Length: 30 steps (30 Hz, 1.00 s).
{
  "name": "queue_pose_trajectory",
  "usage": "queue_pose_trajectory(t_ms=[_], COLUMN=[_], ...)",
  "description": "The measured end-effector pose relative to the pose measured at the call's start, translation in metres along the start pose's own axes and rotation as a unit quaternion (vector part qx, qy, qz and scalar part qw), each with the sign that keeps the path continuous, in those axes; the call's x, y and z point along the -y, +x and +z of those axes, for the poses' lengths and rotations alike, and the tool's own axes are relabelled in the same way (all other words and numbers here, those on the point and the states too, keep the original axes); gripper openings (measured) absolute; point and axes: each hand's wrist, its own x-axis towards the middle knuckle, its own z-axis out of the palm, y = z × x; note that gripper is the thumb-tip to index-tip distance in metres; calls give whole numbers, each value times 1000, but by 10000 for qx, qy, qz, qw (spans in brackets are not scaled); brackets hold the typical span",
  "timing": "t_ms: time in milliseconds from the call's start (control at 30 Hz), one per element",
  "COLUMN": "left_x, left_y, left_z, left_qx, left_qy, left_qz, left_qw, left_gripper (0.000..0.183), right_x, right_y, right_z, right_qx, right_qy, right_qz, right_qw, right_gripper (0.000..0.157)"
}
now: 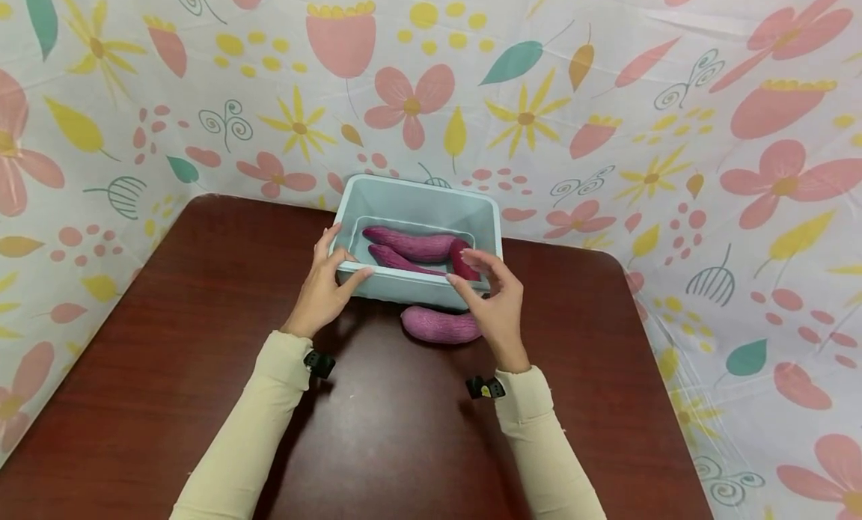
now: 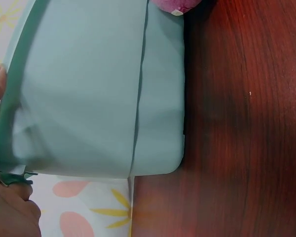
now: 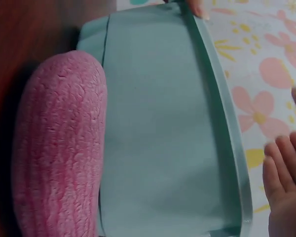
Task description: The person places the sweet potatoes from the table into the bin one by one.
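Observation:
A pale blue-green plastic bin (image 1: 417,286) stands at the back of the table, with several purple sweet potatoes (image 1: 411,245) inside. My left hand (image 1: 322,292) grips its near left corner, thumb on the front rim and fingers at the left side. At the near right corner, my right hand (image 1: 494,299) hovers with its fingers spread; the right wrist view shows those fingers (image 3: 286,163) apart from the rim. Another purple sweet potato (image 1: 438,325) lies on the table in front of the bin, its right end hidden behind my right hand in the head view.
The dark reddish-brown wooden table (image 1: 390,430) extends toward me and to both sides. A white curtain (image 1: 431,78) with a flower and leaf print hangs close behind the bin and along the sides.

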Motion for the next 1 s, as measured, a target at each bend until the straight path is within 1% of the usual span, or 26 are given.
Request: queue_pose_trajectory(t_ms=[33, 167, 300, 400, 533, 667, 800, 900, 1000], left_x=[0, -2, -2, -2, -3, -2, -1, -2, -3], left_y=[1, 2, 3, 4, 3, 2, 0, -1, 0], left_z=[0, 0, 1, 1, 1, 2, 3, 2, 2], left_qx=[-23, -71, -54, -43, -43, -37, -29, -5, 16], left_qy=[22, 81, 87, 81, 68, 16, -31, -55, -46], left_qz=[14, 53, 46, 65, 85, 75, 38, 35, 41], left_qw=[10000, 9999, 9999, 9999, 9999, 10000, 10000, 10000, 10000], left_gripper=[28, 27, 26, 26, 25, 25, 25, 24, 24], right_x=[1, 4, 1, -4, -17, -35, -51, -56, -59], right_y=[-3, -15, -26, -33, -40, -49, -56, -58, -58], right_z=[-1, -3, -5, -7, -11, -13, -14, -15, -18], right_qx=[117, 566, 865, 1109, 1376, 1456, 1519, 1586, 1632], right_qy=[79, 118, 145, 74, -262, -723, -1141, -1431, -1655], right_qz=[-4, 162, 363, 419, 503, 609, 497, 395, 428], right_qw=[9999, 9982, 9955, 9929, 9889, 9848, 9805, 9761, 9717], right_gripper=[46, 53, 55, 55, 55, 55, 57, 59, 61])
